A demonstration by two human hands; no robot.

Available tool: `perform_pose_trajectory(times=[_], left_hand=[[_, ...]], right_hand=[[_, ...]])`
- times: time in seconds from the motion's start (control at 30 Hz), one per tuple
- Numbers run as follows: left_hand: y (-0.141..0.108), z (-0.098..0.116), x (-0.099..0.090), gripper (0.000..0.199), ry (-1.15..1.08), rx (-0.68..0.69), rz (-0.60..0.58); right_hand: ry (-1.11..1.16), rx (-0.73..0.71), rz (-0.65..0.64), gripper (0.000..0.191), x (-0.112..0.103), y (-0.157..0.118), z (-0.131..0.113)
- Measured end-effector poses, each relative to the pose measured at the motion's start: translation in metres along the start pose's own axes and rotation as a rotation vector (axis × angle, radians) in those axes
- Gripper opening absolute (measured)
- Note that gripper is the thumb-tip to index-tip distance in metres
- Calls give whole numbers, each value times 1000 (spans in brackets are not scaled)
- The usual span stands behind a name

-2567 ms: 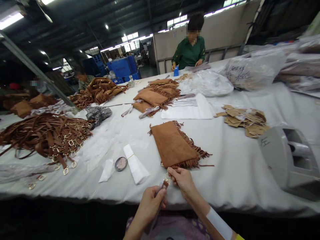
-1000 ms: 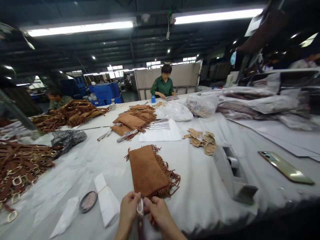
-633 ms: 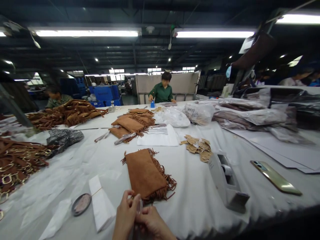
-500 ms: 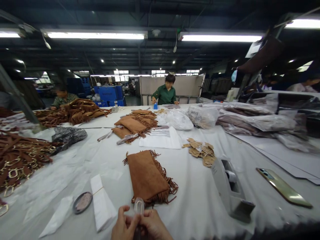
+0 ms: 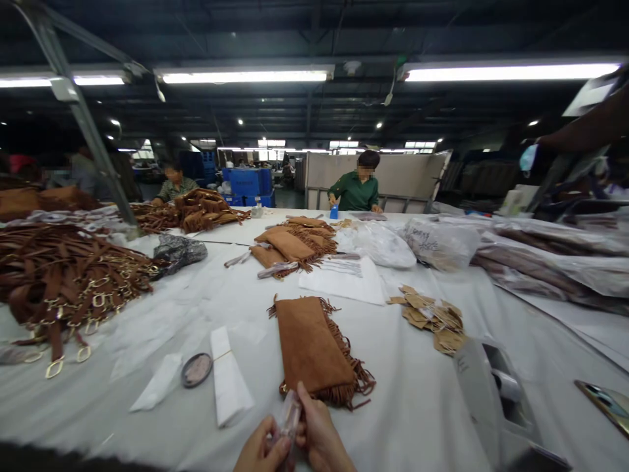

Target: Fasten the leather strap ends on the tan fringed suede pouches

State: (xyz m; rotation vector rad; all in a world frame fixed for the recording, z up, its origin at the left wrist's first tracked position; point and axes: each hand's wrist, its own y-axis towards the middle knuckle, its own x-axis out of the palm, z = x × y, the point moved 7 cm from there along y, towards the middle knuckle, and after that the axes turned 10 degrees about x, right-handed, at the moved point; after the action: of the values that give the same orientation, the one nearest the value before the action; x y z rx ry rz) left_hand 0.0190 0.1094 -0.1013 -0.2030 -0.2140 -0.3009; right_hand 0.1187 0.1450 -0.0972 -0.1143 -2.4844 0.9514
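Just past the fingers I saw the bag on the table; my left hand, fingers closed, held the wrapped strap; my right hand touched it, grip unclear.

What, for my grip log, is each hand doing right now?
Left hand: closed, holding the plastic-wrapped strap.
Right hand: at the same strap; whether gripping it cannot be told.

The right hand has moved up along the clear plastic.
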Motion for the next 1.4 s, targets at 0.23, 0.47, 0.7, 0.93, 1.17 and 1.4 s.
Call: perform_pose_trajectory(times=[0.23, 0.47, 0.7, 0.93, 1.17, 1.4], left_hand=[[-11, 23, 4, 51, -252, -87, 143], [-13, 22, -1, 56, -180, -84, 214], [-6, 26, -12, 48, 100, 42, 326], [-8, 28, -9, 48, 91, 54, 341], [-17, 19, -8, 50, -92, -35, 333], [-11, 22, -15, 51, 66, 80, 434]], right_hand=[[-234, -8, -288, 52, 16, -30, 4], [-165, -7, -291, 47, 20, -34, 7], [-177, 35, -183, 48, 9, -14, 10], [-107, -5, -66, 49, 9, -6, 7], [-179, 29, -136, 47, 10, -12, 10], [-194, 0, -61, 42, 10, -10, 4]])
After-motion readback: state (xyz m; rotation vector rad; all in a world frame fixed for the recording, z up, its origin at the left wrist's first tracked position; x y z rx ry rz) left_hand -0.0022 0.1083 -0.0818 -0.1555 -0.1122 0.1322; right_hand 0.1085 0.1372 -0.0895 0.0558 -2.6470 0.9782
